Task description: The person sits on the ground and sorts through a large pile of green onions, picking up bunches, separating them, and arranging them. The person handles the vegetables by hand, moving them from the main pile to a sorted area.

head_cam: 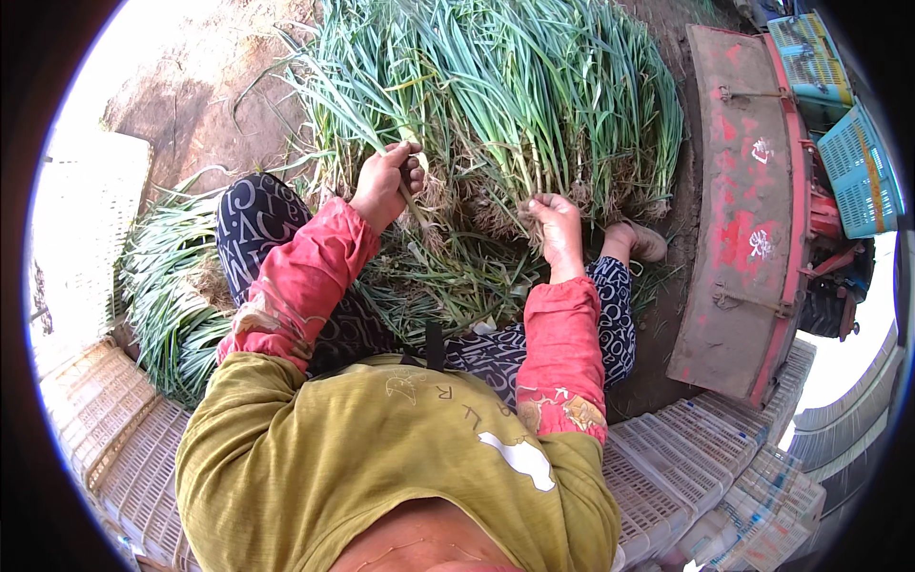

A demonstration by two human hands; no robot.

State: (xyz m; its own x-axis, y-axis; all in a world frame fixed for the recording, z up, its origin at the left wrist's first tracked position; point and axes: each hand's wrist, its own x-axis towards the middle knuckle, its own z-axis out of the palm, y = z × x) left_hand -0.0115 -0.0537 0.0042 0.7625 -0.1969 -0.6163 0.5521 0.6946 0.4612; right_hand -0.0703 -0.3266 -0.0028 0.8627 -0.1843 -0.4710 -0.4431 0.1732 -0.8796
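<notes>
A large pile of leafy green plants with pale stems, perhaps garlic or leeks, stands before me, its brown roots towards me. My left hand is closed around the stem of a single plant, whose roots hang down to the right and whose leaves reach up and left. My right hand is at the root ends of the pile, thumb and forefinger together against some roots; whether it grips them is unclear. Loose leaves and trimmings lie between my legs. A second bundle of the green plants lies beside my left knee.
A dirty red metal panel of a vehicle or machine stands at the right, with blue plastic crates behind it. White plastic crates stand behind me at the right, more crates at the left. My foot rests beside the pile.
</notes>
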